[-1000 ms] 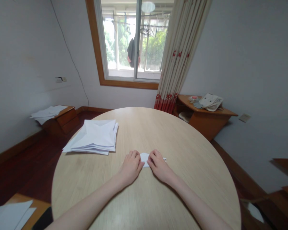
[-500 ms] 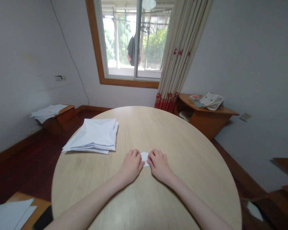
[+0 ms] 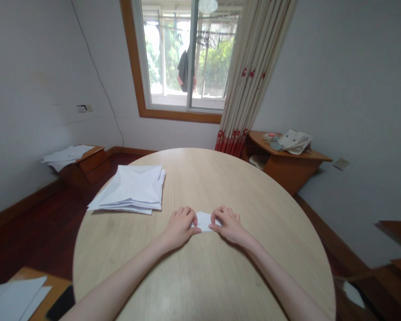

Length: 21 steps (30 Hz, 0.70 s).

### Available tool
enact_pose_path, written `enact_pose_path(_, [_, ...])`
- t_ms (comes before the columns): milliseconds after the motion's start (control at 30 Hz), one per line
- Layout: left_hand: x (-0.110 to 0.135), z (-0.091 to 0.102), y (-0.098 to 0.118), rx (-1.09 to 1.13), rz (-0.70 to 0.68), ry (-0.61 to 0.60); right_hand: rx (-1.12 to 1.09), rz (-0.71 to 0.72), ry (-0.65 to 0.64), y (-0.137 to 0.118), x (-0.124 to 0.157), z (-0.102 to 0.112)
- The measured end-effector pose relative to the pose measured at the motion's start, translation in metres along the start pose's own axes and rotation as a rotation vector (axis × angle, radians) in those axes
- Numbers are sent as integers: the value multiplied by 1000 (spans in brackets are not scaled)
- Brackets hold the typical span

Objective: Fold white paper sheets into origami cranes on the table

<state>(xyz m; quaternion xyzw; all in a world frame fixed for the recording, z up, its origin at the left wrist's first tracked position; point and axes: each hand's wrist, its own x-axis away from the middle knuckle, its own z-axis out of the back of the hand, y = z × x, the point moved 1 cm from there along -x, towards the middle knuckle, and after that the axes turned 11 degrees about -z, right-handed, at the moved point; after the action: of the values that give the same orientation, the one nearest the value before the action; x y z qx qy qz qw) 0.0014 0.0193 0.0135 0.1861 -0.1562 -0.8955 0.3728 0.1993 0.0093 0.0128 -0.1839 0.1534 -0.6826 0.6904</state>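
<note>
A folded white paper (image 3: 204,221) is held down towards the middle of the round wooden tabletop (image 3: 200,276). Its ends are pinched between the curled, closed fingers of the left hand (image 3: 180,227) and the right hand (image 3: 229,225). A stack of folded paper sheets (image 3: 130,189) is laid by the tabletop's far left edge

1. The only camera is worn on the person's head, looking from above the near edge of the round wooden table (image 3: 200,276).
2. It faces forward and tilts down, toward the window (image 3: 180,58) in the far wall (image 3: 173,133).
3. It sits close to the left hand (image 3: 179,228), right hand (image 3: 228,226) and folded paper (image 3: 203,221), just below frame centre.
4. Its wide lens takes in most of the room, bending lines near the edges.
</note>
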Motion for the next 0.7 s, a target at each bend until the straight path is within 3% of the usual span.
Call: enact_pose_path(700, [2,14,-11,210,-69,-48,-13,-3,-83,16,-6,12])
